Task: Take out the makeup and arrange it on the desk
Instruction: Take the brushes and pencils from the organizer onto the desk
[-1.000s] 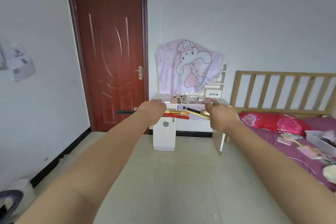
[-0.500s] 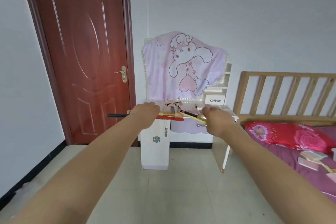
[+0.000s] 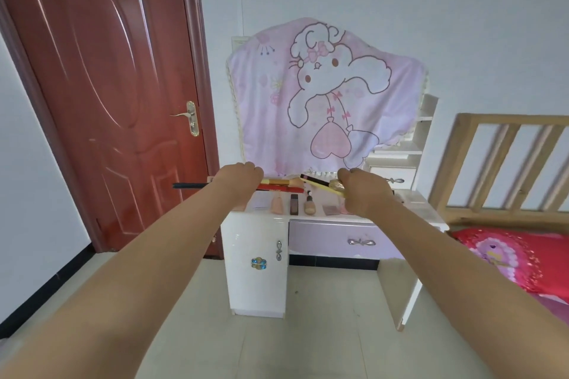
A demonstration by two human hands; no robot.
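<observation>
Brushes (image 3: 277, 184) gripped in the left hand (image 3: 238, 177): fingers curled round a bundle of long handles, one black end jutting left past the wrist, red and tan shafts pointing right toward the other hand. Pencils (image 3: 317, 183) held in the right hand (image 3: 361, 191), fingers curled round them together with a small gold-topped piece; dark and yellow shafts slanting up-left. Both bundles raised over the desk (image 3: 425, 209), tips near each other but apart.

On the desktop below, in a row: a peach tube (image 3: 277, 203), a dark bottle (image 3: 294, 204), a tan bottle (image 3: 309, 204), all upright; beside them a flat pink compact (image 3: 331, 210). More items at the right of the top half hidden behind the right hand, too blurred to name.

Under the top, a lilac drawer (image 3: 335, 240) closed, a white cabinet door (image 3: 255, 261) closed; contents unseen. Small drawer (image 3: 392, 177) on the shelf unit closed too.

Mirror area covered by a pink cartoon cloth (image 3: 326, 95). Red door (image 3: 101, 95) at left, cut off at the top. Bed (image 3: 511, 258) at right, cut off by the edge.
</observation>
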